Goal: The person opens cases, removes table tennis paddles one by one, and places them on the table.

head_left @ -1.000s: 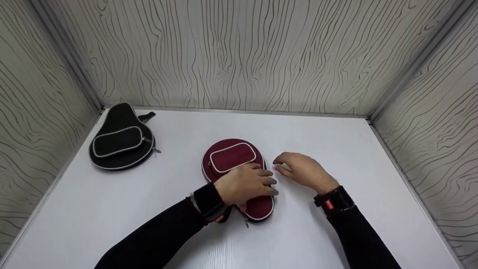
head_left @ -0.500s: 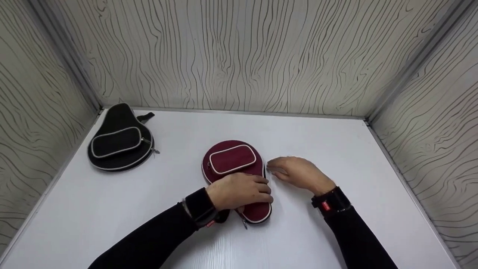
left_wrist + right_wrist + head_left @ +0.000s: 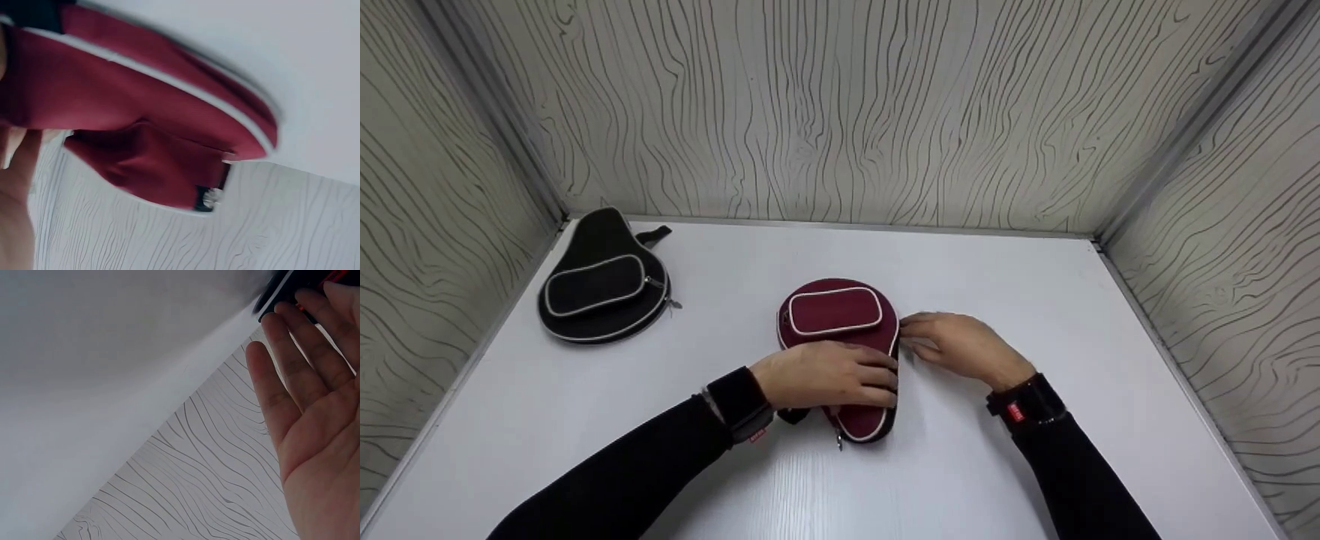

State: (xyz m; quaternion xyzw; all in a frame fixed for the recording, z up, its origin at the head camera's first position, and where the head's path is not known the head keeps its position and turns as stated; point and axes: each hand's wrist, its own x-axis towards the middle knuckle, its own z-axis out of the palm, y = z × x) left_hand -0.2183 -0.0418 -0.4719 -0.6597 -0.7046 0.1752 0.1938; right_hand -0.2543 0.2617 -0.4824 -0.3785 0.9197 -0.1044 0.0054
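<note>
A red paddle-shaped case [image 3: 836,310] lies midway between the side edges of a white bench [image 3: 997,274], narrow end toward the near edge. The left hand [image 3: 825,375] grasps it across the middle. The right hand [image 3: 962,346], free, fingers extended, seems to touch its right side. A black case [image 3: 598,286] lies at the far left corner.

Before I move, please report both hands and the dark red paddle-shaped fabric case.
Left hand holds red case across narrow part. Right hand at its right edge, contact unclear. Black paddle-shaped fabric case apart, far left.
</note>
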